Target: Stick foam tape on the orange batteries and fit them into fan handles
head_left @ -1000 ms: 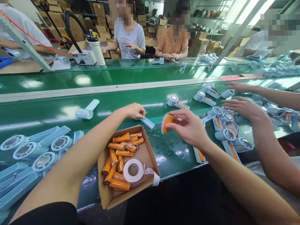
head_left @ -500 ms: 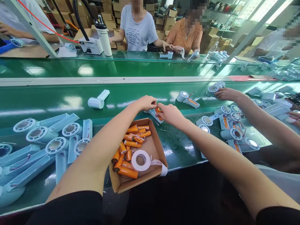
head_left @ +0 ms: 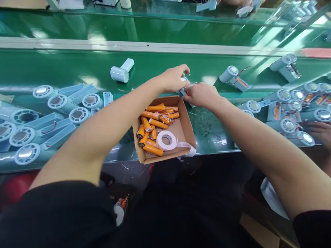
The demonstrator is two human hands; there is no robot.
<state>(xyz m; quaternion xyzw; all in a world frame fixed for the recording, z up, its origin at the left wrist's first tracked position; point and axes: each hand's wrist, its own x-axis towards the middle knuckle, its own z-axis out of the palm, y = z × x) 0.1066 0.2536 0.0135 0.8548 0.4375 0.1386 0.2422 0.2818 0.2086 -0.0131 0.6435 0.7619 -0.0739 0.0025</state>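
Showing only in part between the left hand (head_left: 174, 79) and the right hand (head_left: 203, 94), a light-blue housing (head_left: 183, 91) was seen over the green tabletop (head_left: 214, 127), just beyond the far edge of an open cardboard box (head_left: 190, 129). The left grip was curled at the housing's round end; whether it was clamped there could not be told. The right grip was set against the housing's handle, its fingertips partly hidden, so whether it was clamped could not be told either. Inside the box, orange cylinders (head_left: 158, 124) with thin wires were heaped mostly toward the left, and a roll of white tape (head_left: 160, 139) was laid beside them. Pale blue units (head_left: 58, 100) were clustered at the left. At the right edge, another person's hand (head_left: 319, 132) was partly seen.
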